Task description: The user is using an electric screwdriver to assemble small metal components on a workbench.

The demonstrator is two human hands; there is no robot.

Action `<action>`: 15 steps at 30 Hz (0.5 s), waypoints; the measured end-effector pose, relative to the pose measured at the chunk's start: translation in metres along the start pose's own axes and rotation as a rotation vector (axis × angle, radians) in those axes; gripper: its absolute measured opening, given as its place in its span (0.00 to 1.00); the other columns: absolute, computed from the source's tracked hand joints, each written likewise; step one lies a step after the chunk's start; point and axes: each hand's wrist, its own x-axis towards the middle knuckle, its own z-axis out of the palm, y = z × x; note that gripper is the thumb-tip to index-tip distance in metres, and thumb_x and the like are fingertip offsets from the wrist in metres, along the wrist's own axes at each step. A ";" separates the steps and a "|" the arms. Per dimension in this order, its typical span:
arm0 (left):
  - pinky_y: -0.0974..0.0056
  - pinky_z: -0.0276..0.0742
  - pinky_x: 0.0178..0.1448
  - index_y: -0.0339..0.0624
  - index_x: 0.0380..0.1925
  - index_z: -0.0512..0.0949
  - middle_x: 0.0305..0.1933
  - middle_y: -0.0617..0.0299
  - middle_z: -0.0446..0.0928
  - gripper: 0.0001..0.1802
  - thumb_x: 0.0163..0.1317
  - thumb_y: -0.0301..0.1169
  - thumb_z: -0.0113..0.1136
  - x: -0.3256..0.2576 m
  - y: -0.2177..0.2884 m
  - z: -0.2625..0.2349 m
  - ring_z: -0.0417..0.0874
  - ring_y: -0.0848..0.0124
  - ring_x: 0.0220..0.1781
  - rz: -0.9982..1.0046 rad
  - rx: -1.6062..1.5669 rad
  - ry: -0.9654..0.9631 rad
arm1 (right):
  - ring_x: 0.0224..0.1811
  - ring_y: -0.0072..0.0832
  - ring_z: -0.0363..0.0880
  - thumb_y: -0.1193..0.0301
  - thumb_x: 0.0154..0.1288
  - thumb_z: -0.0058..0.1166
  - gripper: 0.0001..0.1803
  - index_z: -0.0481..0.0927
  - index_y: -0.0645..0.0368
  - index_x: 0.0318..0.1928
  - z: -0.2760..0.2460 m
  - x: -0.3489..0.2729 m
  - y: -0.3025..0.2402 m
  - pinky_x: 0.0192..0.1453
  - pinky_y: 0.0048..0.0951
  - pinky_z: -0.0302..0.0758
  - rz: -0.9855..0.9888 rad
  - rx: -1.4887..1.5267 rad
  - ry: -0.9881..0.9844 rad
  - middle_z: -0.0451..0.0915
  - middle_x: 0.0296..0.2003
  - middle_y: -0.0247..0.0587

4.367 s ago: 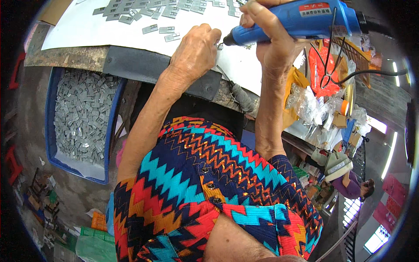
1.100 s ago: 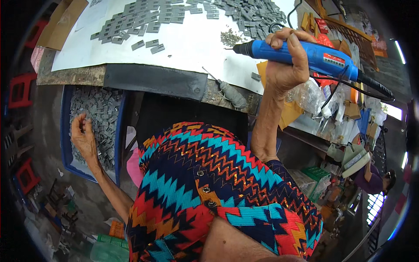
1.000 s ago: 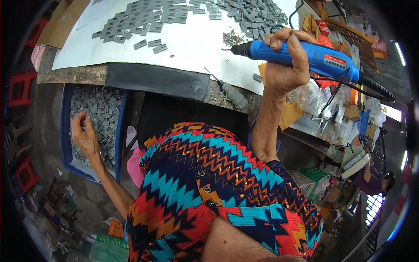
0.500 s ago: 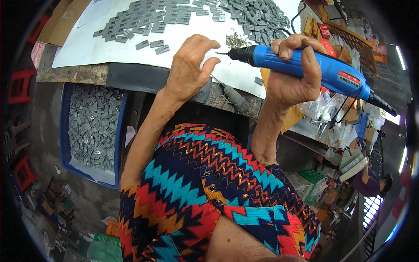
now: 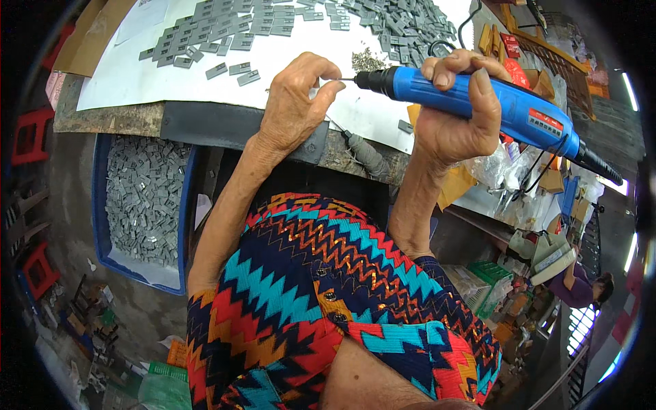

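A blue electric screwdriver (image 5: pixel 471 96) with a black nose lies in my right hand (image 5: pixel 465 116). Fingers and thumb wrap its body, and its thin bit points left. At the bit's end, thumb and forefinger of my left hand (image 5: pixel 297 102) are brought together. Whatever sits between those fingertips is too small to make out. Just beyond the screwdriver's nose is a little pile of tiny screws (image 5: pixel 369 60) on the white sheet (image 5: pixel 184 85). Flat grey rectangular parts (image 5: pixel 222 27) lie in rows farther back, and a heap of similar parts (image 5: pixel 403 31) rises to their right.
A tool with a wrapped grey handle (image 5: pixel 367 156) lies at the table's front edge. Below left, a blue bin (image 5: pixel 102 239) holds many grey parts. Plastic bags (image 5: pixel 502 167) and boxes crowd the right side. Another person (image 5: pixel 581 287) is at far right.
My left thumb and forefinger have closed together at the bit's tip. The screwdriver has shifted slightly left, bringing the bit to the fingertips.
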 end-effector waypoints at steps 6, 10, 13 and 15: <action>0.69 0.71 0.33 0.36 0.28 0.76 0.30 0.60 0.74 0.05 0.50 0.24 0.58 0.002 -0.004 0.003 0.73 0.72 0.29 0.049 0.030 -0.008 | 0.23 0.30 0.73 0.78 0.54 0.47 0.12 0.68 0.66 0.41 -0.002 0.001 0.002 0.32 0.36 0.73 -0.002 -0.041 0.008 0.76 0.28 0.54; 0.68 0.71 0.33 0.36 0.28 0.75 0.30 0.59 0.74 0.05 0.49 0.23 0.58 0.003 -0.007 0.004 0.74 0.71 0.30 0.116 0.063 0.006 | 0.23 0.30 0.73 0.79 0.54 0.46 0.12 0.68 0.66 0.41 -0.004 0.002 0.003 0.32 0.36 0.73 -0.010 -0.034 -0.048 0.76 0.28 0.55; 0.68 0.72 0.34 0.36 0.29 0.75 0.30 0.59 0.74 0.05 0.49 0.22 0.57 0.005 -0.006 0.005 0.75 0.69 0.30 0.156 0.086 0.012 | 0.24 0.30 0.73 0.79 0.54 0.46 0.12 0.68 0.66 0.40 -0.005 0.001 0.004 0.32 0.36 0.72 -0.018 -0.031 -0.052 0.76 0.29 0.54; 0.67 0.72 0.35 0.36 0.29 0.75 0.30 0.58 0.74 0.06 0.49 0.23 0.57 0.006 -0.006 0.005 0.75 0.69 0.31 0.132 0.109 -0.025 | 0.24 0.30 0.73 0.79 0.54 0.46 0.12 0.68 0.66 0.41 -0.006 0.001 0.004 0.32 0.36 0.72 -0.021 -0.027 -0.048 0.76 0.29 0.54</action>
